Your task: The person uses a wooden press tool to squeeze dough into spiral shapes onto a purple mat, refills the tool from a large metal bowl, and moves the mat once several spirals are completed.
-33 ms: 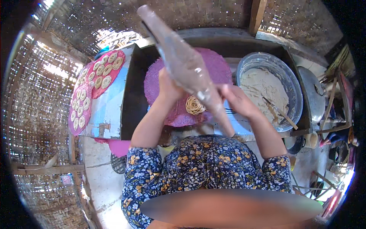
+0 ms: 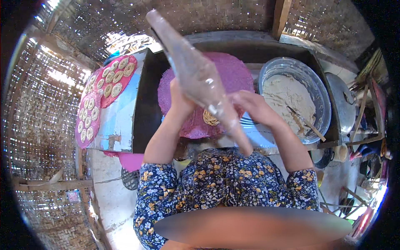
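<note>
A long, shiny brownish press (image 2: pixel 198 77), wide in the middle and tapering to handle-like ends, slants across the view. My left hand (image 2: pixel 181 102) is closed around its left side; some of those fingers are hidden behind it. From the right, my right hand (image 2: pixel 252 107) also grips the press, its fingertips partly covered. Beneath the tool, a coil of thin yellowish dough strands (image 2: pixel 210 118) lies on a round pink mesh mat (image 2: pixel 235 73). The press hides part of the coil.
A wide grey basin (image 2: pixel 266 79) of pale dough stands at the right, a wooden-handled knife (image 2: pixel 308 124) in it. Left, several dough coils (image 2: pixel 109 76) lie on pink mats over a blue and white surface (image 2: pixel 118 121). A dark box rim (image 2: pixel 143 96) surrounds the work area.
The press has shifted slightly left, its lower end a little down, and covers more of the dough coil. Both hands have moved with it.
</note>
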`<state>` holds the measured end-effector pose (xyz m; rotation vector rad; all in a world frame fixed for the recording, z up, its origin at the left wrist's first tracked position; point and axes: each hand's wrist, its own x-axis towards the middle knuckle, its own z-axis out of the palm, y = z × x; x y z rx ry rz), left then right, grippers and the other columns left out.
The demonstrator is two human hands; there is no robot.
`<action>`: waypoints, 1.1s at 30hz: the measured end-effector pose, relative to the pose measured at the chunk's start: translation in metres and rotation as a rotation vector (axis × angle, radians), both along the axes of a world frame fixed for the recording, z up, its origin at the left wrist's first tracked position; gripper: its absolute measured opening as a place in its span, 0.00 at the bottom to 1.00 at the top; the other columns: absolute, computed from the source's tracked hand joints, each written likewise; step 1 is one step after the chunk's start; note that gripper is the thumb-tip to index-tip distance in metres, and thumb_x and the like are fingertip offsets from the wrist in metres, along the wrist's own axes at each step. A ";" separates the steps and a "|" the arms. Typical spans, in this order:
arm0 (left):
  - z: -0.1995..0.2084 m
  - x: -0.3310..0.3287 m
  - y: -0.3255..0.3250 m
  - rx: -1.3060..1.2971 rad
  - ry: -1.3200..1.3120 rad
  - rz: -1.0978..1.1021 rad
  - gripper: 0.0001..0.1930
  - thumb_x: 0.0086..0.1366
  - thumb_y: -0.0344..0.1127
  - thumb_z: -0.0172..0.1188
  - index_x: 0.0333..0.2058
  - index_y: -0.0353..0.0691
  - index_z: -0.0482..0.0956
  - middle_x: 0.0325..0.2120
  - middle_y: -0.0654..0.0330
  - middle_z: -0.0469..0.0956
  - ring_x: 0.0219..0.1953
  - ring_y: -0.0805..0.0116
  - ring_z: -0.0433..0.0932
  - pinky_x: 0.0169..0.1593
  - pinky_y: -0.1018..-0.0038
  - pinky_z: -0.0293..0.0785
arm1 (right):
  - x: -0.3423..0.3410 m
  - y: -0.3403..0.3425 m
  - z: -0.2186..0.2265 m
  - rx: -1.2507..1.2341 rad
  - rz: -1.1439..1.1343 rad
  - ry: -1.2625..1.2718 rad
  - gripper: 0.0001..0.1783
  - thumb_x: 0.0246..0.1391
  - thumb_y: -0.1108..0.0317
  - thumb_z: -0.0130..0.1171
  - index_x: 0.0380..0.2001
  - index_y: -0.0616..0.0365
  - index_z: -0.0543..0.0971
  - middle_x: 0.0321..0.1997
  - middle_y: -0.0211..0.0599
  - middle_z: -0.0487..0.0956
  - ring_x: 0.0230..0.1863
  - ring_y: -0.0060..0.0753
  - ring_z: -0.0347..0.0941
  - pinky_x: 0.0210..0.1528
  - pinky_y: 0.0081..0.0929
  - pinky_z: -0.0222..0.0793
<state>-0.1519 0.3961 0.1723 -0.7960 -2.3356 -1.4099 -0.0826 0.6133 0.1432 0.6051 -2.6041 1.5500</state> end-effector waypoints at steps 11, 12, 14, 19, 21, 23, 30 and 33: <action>-0.030 0.053 -0.098 0.263 -0.093 0.270 0.20 0.44 0.27 0.68 0.38 0.39 0.73 0.33 0.61 0.72 0.35 0.69 0.70 0.39 0.73 0.68 | -0.028 -0.009 -0.068 0.585 -0.115 0.065 0.14 0.43 0.73 0.46 0.31 0.50 0.79 0.32 0.41 0.71 0.41 0.44 0.66 0.47 0.37 0.61; -0.034 0.058 -0.106 0.317 -0.130 0.293 0.20 0.44 0.26 0.68 0.38 0.39 0.73 0.33 0.61 0.73 0.35 0.70 0.70 0.38 0.73 0.68 | -0.029 -0.011 -0.068 0.549 -0.092 0.077 0.13 0.43 0.72 0.46 0.31 0.50 0.79 0.33 0.41 0.71 0.41 0.44 0.66 0.47 0.37 0.61; -0.044 0.058 -0.124 0.244 -0.095 0.298 0.19 0.54 0.37 0.58 0.41 0.29 0.69 0.29 0.55 0.73 0.30 0.63 0.73 0.34 0.68 0.72 | -0.032 -0.016 -0.067 0.479 -0.047 0.098 0.12 0.44 0.71 0.46 0.30 0.49 0.79 0.35 0.42 0.72 0.41 0.44 0.66 0.48 0.36 0.62; -0.038 0.058 -0.135 0.795 -0.425 -0.118 0.24 0.60 0.42 0.51 0.44 0.24 0.66 0.28 0.50 0.73 0.28 0.59 0.74 0.34 0.64 0.74 | -0.032 -0.008 -0.030 0.224 -0.032 0.186 0.12 0.41 0.72 0.49 0.30 0.50 0.78 0.32 0.40 0.71 0.40 0.42 0.67 0.46 0.34 0.62; -0.019 0.066 -0.120 0.836 -0.426 -0.174 0.20 0.56 0.36 0.55 0.44 0.28 0.67 0.31 0.52 0.73 0.32 0.62 0.74 0.36 0.67 0.75 | -0.024 0.008 -0.016 0.189 -0.087 0.211 0.11 0.40 0.72 0.52 0.30 0.52 0.78 0.32 0.40 0.72 0.40 0.42 0.67 0.46 0.33 0.62; -0.009 0.074 -0.100 0.714 -0.379 -0.124 0.20 0.53 0.33 0.59 0.44 0.34 0.69 0.36 0.53 0.73 0.38 0.64 0.74 0.41 0.68 0.74 | -0.014 0.028 0.003 0.192 -0.167 0.207 0.11 0.41 0.70 0.54 0.32 0.55 0.77 0.35 0.40 0.72 0.41 0.41 0.68 0.46 0.31 0.63; 0.042 0.036 0.024 -0.382 0.613 0.142 0.17 0.41 0.44 0.63 0.25 0.38 0.73 0.20 0.54 0.73 0.24 0.53 0.72 0.35 0.61 0.69 | -0.007 0.003 0.126 0.078 -0.127 0.575 0.22 0.46 0.61 0.59 0.40 0.66 0.70 0.38 0.44 0.72 0.40 0.37 0.68 0.42 0.31 0.65; 0.060 0.019 0.079 -0.392 0.647 0.004 0.11 0.39 0.39 0.60 0.22 0.40 0.75 0.17 0.54 0.75 0.22 0.57 0.76 0.29 0.63 0.70 | 0.004 -0.007 0.170 0.454 -0.454 1.084 0.22 0.43 0.65 0.61 0.39 0.67 0.69 0.37 0.46 0.72 0.37 0.46 0.69 0.38 0.36 0.65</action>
